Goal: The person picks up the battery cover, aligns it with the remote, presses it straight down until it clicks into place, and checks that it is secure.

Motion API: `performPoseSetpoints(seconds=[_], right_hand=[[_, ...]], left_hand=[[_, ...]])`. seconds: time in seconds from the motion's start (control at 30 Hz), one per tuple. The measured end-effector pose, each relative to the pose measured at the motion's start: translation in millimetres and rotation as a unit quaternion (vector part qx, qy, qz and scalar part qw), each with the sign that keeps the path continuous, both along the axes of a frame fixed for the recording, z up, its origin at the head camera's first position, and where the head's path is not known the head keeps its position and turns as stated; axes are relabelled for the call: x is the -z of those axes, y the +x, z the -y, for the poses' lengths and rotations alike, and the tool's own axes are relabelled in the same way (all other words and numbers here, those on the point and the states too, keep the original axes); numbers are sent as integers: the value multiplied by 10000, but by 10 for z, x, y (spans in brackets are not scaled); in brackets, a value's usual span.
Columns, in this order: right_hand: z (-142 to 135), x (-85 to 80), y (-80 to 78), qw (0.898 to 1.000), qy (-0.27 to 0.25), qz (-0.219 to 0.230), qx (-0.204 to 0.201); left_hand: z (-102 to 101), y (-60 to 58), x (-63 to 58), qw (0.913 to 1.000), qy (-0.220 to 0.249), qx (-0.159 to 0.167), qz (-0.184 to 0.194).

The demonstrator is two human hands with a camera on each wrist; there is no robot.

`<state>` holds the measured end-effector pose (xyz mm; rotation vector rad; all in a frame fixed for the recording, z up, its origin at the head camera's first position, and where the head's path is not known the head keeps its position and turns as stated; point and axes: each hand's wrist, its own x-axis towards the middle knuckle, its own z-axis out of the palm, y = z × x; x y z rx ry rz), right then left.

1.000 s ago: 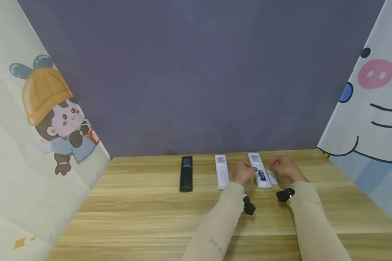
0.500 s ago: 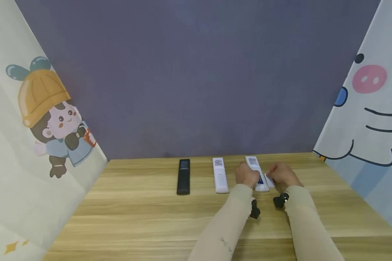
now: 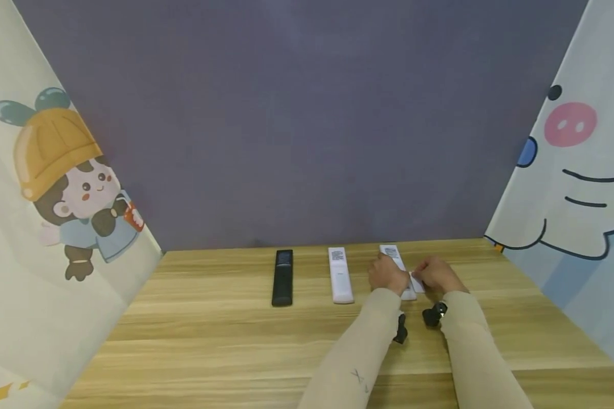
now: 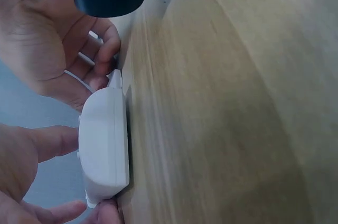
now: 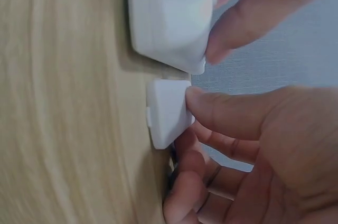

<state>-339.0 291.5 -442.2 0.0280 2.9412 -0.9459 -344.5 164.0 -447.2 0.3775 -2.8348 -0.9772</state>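
White remote (image 4: 103, 139) lies near the far edge of the counter (image 3: 235, 346), a strip of wood separating it from a second white remote (image 3: 340, 276), a broad stretch of grained wood on its near side. The left hand (image 3: 388, 275) grips its smooth, rounded end; the right hand (image 3: 438, 275) pinches a tapered white cover (image 5: 170, 110) just beside it.
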Motion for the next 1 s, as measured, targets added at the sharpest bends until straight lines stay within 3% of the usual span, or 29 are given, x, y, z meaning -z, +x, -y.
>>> performPoseSetpoints(seconds=[0.17, 0.5, 0.67, 0.8, 1.0], right_hand=[[2, 5, -13, 9999, -4, 127, 4], [5, -17, 5, 9995, -32, 318, -74], [-23, 3, 2, 9982, -387, 449, -132], [-34, 28, -15, 9968, -611, 479, -165], [-37, 37, -22, 9964, -694, 406, -263]], left_hand=[[23, -16, 3, 9999, 156, 0, -18], [67, -11, 44, 9948, 978, 78, -266], [92, 5, 69, 9929, 1131, 261, -269], [126, 9, 77, 9926, 1142, 383, -134], [174, 16, 60, 9954, 738, 613, -51]])
